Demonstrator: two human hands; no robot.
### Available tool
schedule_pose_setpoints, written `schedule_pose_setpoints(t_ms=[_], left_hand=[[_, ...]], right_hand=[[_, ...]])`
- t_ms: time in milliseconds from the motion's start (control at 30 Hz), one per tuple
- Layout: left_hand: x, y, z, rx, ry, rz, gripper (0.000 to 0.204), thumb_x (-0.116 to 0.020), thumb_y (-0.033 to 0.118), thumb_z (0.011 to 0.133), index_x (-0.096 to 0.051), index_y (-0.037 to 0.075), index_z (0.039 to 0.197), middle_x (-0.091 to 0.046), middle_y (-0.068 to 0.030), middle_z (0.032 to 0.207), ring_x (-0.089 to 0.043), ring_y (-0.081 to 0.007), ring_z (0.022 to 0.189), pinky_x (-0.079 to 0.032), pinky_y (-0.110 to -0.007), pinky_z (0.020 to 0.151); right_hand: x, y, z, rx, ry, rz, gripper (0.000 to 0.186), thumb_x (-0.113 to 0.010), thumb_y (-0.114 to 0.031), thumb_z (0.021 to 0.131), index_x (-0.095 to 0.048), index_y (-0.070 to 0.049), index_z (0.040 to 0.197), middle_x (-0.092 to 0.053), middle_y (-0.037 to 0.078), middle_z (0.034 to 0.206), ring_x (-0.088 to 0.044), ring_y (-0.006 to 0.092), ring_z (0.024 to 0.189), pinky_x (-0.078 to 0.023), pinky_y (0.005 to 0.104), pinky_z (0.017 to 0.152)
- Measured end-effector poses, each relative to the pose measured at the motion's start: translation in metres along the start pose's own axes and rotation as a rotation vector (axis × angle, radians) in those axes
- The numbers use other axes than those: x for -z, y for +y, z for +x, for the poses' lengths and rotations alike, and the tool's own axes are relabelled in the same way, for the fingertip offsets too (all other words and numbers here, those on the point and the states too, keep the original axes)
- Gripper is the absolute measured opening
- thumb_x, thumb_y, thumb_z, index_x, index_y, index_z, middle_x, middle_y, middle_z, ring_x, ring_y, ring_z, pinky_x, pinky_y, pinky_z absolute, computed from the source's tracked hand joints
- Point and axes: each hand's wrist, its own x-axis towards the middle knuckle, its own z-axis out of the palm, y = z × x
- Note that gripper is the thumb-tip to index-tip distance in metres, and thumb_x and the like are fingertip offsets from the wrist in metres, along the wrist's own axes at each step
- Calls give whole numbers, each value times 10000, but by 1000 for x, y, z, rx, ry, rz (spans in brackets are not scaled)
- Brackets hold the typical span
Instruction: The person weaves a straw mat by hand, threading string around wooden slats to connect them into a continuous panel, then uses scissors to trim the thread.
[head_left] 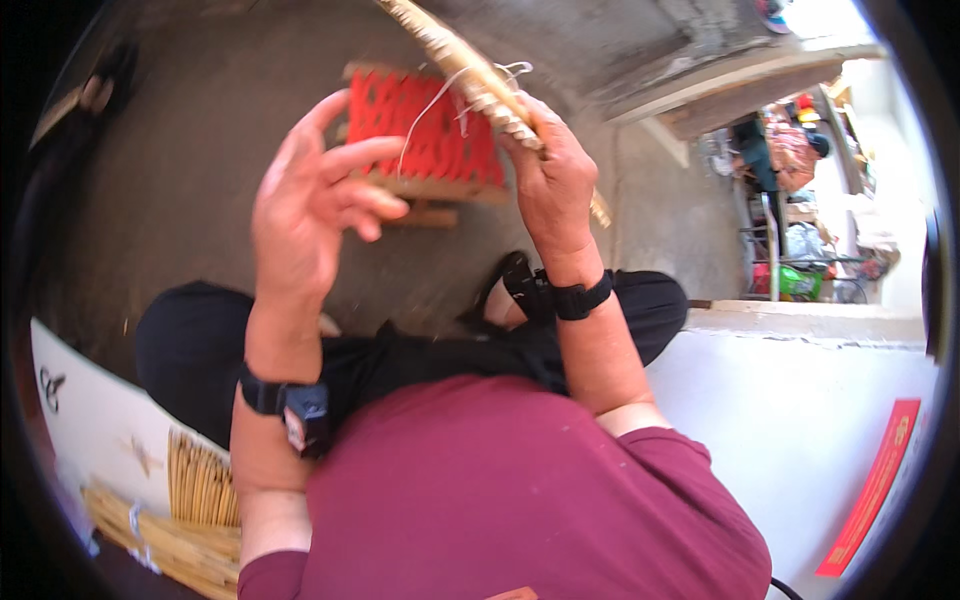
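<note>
My right hand [555, 170] grips a long tan bamboo-like piece [470, 70] with a row of pale knotted bumps along it, held diagonally; a white string [430, 105] dangles from it. My left hand [315, 195] is open, fingers spread and curved, beside the string; whether it touches it I cannot tell. Behind and below both hands is a red slatted or woven panel [390, 120] on a low wooden frame [420, 190], slightly blurred. Part of a thin tan piece [600, 210] shows past my right wrist.
Bundles of tan sticks [200, 480] lie at lower left by a white board [90, 400]. A red printed strip [865, 490] is on the white surface at right. A concrete ledge [720, 85], a person [785, 160] and clutter are at upper right; a dark shape [100, 90] is at upper left.
</note>
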Motion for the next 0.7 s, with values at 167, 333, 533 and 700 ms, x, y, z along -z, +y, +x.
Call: schedule_pose_setpoints(t_ms=[167, 333, 533, 700], left_hand=[[0, -33, 3, 120, 421, 38, 336, -436, 249, 1000, -476, 20, 1243, -670, -169, 1023, -684, -176, 729, -515, -216, 509], [-8, -61, 8, 310, 301, -22, 200, -458, 178, 983, -519, 31, 1106, -675, -140, 962, -688, -189, 741, -531, -239, 518], [-10, -71, 16, 286, 294, -4, 172, -472, 160, 975, -538, 38, 1076, -675, -129, 943, -685, -178, 744, -535, -248, 537], [-13, -77, 16, 303, 281, -12, 151, -481, 158, 970, -553, 52, 1052, -675, -109, 929, -681, -165, 744, -530, -244, 539]], right_hand=[[64, 21, 32, -382, 298, 313, 266, -593, -137, 945, -612, 12, 1164, -653, 0, 1012, -522, 49, 916, -422, 201, 821], [86, 58, 19, -371, 508, 545, 278, -576, -153, 954, -603, 33, 1159, -653, 21, 1026, -544, 75, 909, -440, 227, 811], [97, 79, 12, -428, 531, 607, 297, -562, -188, 973, -590, 39, 1162, -643, 23, 1025, -545, 78, 898, -436, 226, 805], [99, 92, 8, -458, 534, 638, 340, -581, -209, 959, -546, 50, 1178, -647, 108, 1055, -620, 157, 893, -507, 277, 783]])
